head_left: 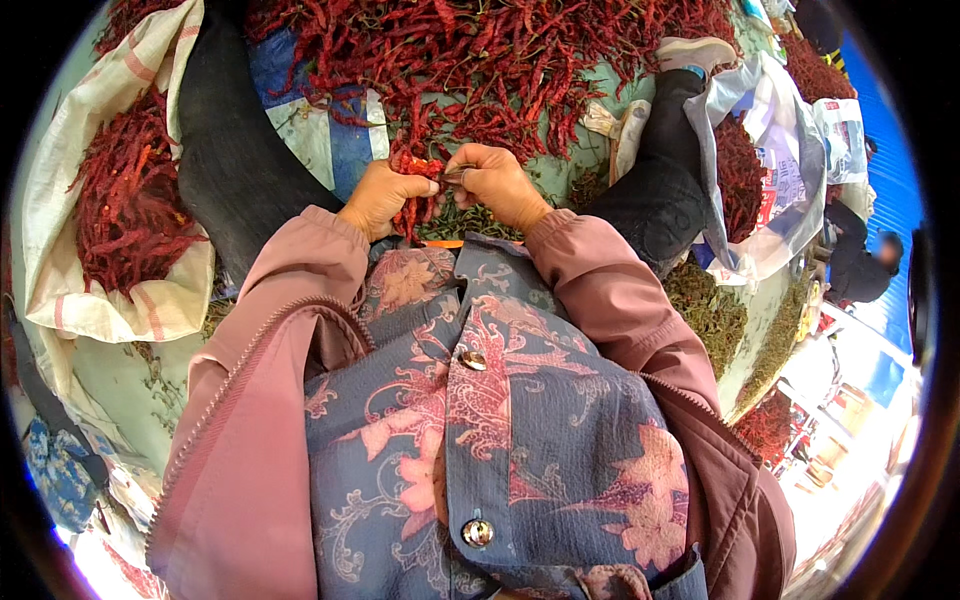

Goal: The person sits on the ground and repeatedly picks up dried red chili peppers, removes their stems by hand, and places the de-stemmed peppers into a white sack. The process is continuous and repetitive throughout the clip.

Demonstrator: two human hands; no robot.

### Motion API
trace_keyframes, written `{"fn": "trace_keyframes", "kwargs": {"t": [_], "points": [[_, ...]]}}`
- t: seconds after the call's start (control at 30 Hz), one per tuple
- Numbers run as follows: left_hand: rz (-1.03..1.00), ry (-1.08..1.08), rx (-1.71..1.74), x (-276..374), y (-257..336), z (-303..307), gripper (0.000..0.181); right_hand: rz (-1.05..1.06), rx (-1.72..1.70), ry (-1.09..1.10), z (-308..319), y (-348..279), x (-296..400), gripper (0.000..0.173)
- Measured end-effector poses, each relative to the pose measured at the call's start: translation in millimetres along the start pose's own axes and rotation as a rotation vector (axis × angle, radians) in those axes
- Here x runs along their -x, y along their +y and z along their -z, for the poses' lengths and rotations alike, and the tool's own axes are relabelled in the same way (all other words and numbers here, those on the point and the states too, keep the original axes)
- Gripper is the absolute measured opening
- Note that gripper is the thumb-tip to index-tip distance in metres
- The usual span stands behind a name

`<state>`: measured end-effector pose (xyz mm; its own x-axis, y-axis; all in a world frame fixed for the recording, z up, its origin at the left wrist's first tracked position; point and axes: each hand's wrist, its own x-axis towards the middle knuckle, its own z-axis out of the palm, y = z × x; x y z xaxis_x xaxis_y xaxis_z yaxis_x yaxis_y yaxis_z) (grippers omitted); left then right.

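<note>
Dried red chili peppers (411,214) are bunched in my left hand (388,196), which is shut on them with the thumb pointing right. My right hand (499,184) meets it at the stem side of the bunch, thumb and index finger pinched together. Whether a stem or something else sits in that pinch is too small to tell. Below both hands, green stem bits (469,223) lie near my lap. Just beyond them spreads a large heap of dried red chilies (480,67) with stems on many.
At left stands an open white woven sack (184,300) holding red chilies (127,217). A plastic sack (806,187) at right also holds chilies (735,180). My legs (232,142) flank the heap. Stem piles (701,315) lie at right, where another person (859,259) sits farther off.
</note>
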<state>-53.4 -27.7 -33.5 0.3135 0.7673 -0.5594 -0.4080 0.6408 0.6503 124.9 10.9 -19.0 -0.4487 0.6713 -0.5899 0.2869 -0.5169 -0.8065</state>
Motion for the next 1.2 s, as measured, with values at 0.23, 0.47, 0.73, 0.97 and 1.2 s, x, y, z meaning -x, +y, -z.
{"fn": "trace_keyframes", "kwargs": {"t": [0.23,0.47,0.73,0.97,1.2], "points": [[0.126,-0.046,0.007,4.5,6.4,-11.5,0.017,0.455,0.736,0.355,19.0,17.9,-4.0,0.008],[0.132,-0.103,-0.166,6.5,13.1,-24.9,0.016,-0.039,-0.480,-0.100,27.8,13.1,9.9,0.018],[0.128,-0.143,-0.409,10.1,18.4,-31.4,0.015,0.088,-0.043,-0.030,22.8,5.5,18.5,0.011],[0.128,-0.177,-0.081,22.6,32.8,-39.5,0.014,0.586,0.766,0.368,14.4,-9.8,16.5,0.016],[-0.347,0.140,-0.581,78.8,123.3,-19.2,0.027,0.500,0.828,0.257,36.1,18.9,15.9,0.011]]}}
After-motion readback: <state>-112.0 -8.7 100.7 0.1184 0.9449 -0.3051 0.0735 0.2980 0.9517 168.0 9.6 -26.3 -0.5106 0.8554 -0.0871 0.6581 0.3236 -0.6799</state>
